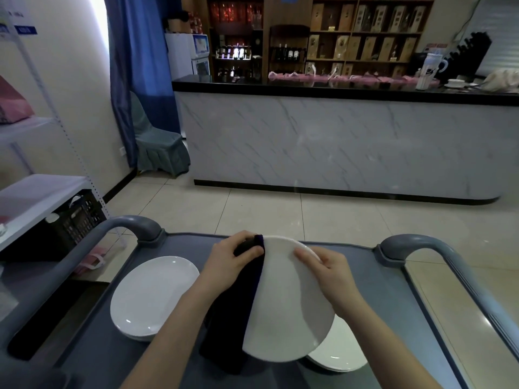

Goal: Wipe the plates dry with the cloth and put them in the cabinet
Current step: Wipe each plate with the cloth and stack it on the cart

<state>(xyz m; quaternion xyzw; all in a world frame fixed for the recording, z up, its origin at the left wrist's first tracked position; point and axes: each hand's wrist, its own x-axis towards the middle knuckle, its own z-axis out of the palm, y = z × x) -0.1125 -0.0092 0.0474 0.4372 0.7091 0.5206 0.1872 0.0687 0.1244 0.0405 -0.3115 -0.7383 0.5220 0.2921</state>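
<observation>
Above the grey cart (393, 318), gripping a tilted white plate (289, 304): left hand (227, 262) pinching a dark cloth (233, 313) against its rim, right hand (328, 273) holding the opposite edge. Left of it, stacked plates (151, 296); beyond, marble-fronted bar (337, 141).

Held plate (289, 310) is sitting tilted above the cart (112, 360), mid-cart. Left hand (227, 262) is gripping the cloth (233, 327) at the held plate's far-left rim, and the cloth is hanging down along its left edge. Right hand (325, 269) is holding its far-right rim. Left plate stack (151, 293) is lying on the cart left of the held plate, apart from it. Right plate stack (339, 352) is lying under its near-right edge, partly covered. Crate (75, 220) is sitting far left of it, off the cart. Bar (337, 141) is standing well behind it, chair (157, 144) behind-left.
</observation>
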